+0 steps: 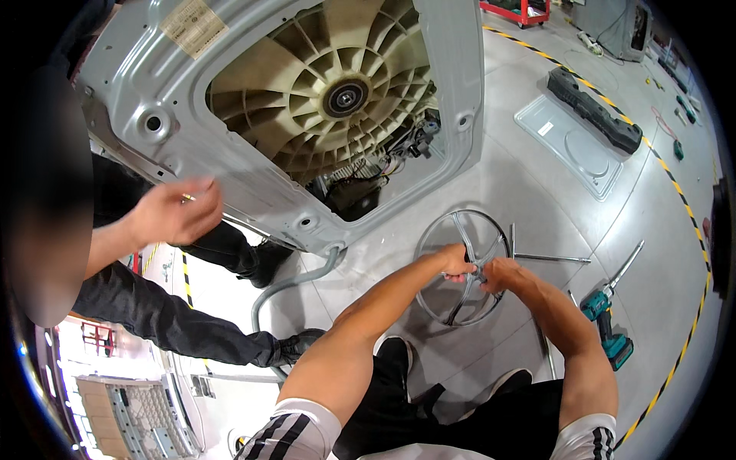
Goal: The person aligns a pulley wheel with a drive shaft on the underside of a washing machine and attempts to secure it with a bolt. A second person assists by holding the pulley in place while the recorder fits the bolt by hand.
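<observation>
A spoked grey metal pulley wheel [462, 228] is in front of me, just over the tiled floor. My left hand [458, 261] is closed around the wheel near its hub, from the left. On the hub's other side my right hand [501, 276] is closed too, its fingertips partly hidden against the spokes. Beyond the wheel stands a grey washing machine [452, 115] with its back opening uncovered. Through the opening show the ribbed cream tub [299, 77] and a dark round bearing [346, 98] at its centre.
A T-handle wrench [552, 258] and a teal cordless drill [607, 310] lie to the right. Farther off are a grey cover panel [563, 142] and a black foam piece [594, 111]. A grey hose [268, 295] runs along the floor. On the left, another person's hand [180, 211] is raised.
</observation>
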Available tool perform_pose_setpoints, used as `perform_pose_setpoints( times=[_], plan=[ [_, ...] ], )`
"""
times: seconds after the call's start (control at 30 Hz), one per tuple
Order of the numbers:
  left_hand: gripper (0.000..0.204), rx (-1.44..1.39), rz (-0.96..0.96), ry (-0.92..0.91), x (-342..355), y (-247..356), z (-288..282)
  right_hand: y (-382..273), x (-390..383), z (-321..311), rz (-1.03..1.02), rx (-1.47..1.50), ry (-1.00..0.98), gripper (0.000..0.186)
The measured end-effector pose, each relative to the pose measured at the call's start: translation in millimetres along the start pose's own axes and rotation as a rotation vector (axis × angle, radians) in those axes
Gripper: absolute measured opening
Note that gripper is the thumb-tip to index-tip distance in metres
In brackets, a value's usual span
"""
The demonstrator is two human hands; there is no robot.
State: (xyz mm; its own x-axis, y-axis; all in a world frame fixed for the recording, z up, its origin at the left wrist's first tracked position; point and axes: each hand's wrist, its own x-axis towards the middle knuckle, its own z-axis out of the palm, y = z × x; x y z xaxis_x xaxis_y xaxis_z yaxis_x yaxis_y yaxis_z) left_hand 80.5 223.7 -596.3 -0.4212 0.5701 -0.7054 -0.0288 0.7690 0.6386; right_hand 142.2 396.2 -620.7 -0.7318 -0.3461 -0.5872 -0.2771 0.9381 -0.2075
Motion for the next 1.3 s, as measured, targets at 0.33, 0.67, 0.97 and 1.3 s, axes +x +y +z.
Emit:
perform_pose_setpoints(
  times=[0.33,0.67,0.97,1.3],
  plan=[
    [0.024,-0.009,0.013,0.009,-4.3,3.0,0.8,-3.9,-5.1,-5.3,-0.001,-0.025,-0.018,0.039],
    [0.025,0.013,-0.002,0.012,-12.2,11.7,1.0,-4.0,-7.3,-6.1,-0.008,-0.012,-0.023,0.038],
    [0.024,-0.007,-0.003,0.009,-11.1,10.2,1.0,-2.5,-5.4,-4.5,0.000,-0.020,-0.025,0.042],
    [0.025,0.012,-0.008,0.008,-12.3,12.5,0.9,0.7,0.2,2.8,-0.005,-0.025,-0.033,0.041]
  ],
)
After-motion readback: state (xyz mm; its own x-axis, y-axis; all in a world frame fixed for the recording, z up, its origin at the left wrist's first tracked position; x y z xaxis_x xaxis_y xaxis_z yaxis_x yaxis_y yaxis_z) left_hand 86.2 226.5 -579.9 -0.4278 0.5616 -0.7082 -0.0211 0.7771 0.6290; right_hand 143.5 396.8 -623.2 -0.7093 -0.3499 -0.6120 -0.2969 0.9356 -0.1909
